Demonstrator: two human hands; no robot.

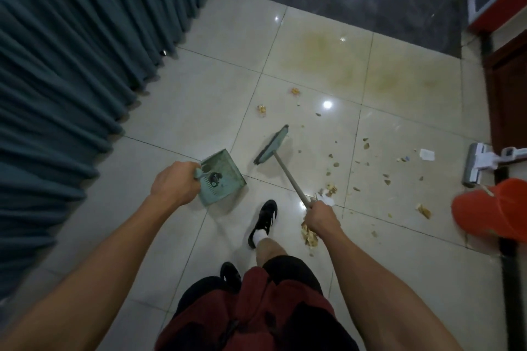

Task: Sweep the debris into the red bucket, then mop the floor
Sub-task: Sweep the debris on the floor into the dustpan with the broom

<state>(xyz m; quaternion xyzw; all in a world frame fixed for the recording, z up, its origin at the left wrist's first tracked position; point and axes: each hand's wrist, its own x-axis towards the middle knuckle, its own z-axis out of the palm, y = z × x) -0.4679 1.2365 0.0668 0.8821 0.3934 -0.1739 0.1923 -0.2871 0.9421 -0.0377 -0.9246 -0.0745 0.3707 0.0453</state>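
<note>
Pale glossy floor tiles [176, 111] filled the room, bounded on the left by a long teal curtain [57, 80] and at the far edge by a dark polished strip; a yellowish stain [336, 60] spread across the far tiles. At the right edge of the floor stood the red bucket [490, 208], with a white mop head [479, 165] lying just beyond it.

Sweeping looked barely begun. Debris [370, 168] lay scattered over the tiles between the bucket and the person's feet, with a denser pile close to the right hand and a few stray bits nearer the stain. None of those scraps appeared to be in the dustpan yet, though a dark clump sat near its handle end.

Both arms reached forward and down. The left hand [175, 182] was curled around the handle of the teal dustpan [222, 177], holding it tilted, its mouth facing away from the person; whether it touched the floor I could not tell. The right hand [320, 218] gripped the stick of the broom [272, 145], whose teal head sat well left of most scraps.

The likely next move called for swinging the broom head right, beyond the scatter, drawing it into one heap, then setting the dustpan's lip flat against the tiles to take it. Mopping had to wait.
</note>
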